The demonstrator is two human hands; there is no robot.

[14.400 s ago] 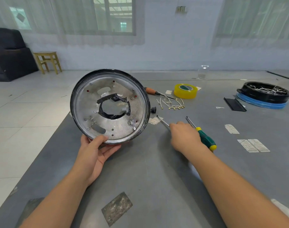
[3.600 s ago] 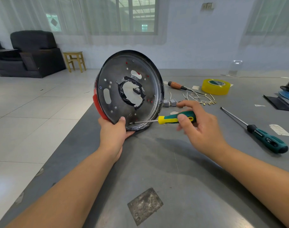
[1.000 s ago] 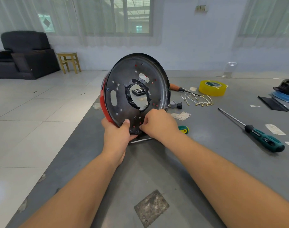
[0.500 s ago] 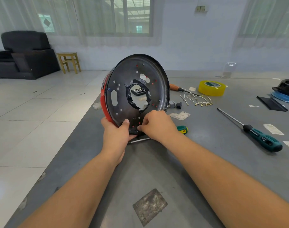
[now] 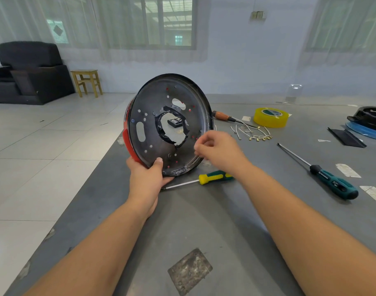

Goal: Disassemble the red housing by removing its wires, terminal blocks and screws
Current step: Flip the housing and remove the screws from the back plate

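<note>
The red housing stands on its rim on the grey table, its dark metal base plate with a torn centre hole facing me. My left hand grips its lower edge, thumb on the plate. My right hand hovers just right of the plate with thumb and fingertips pinched together, apparently on a small screw that is too blurred to make out. A yellow-and-green screwdriver lies under the housing. Removed wires lie behind. A black block shows through the hole.
A dark green screwdriver lies to the right, an orange-handled one and a yellow tape roll behind. A black lid on a blue ring and a black strip sit far right. The table's left edge runs beside the housing.
My right hand has lifted off the plate's lower edge and moved up and right with fingertips pinched. The screwdriver it used earlier lies on the table. The left hand keeps its hold.
</note>
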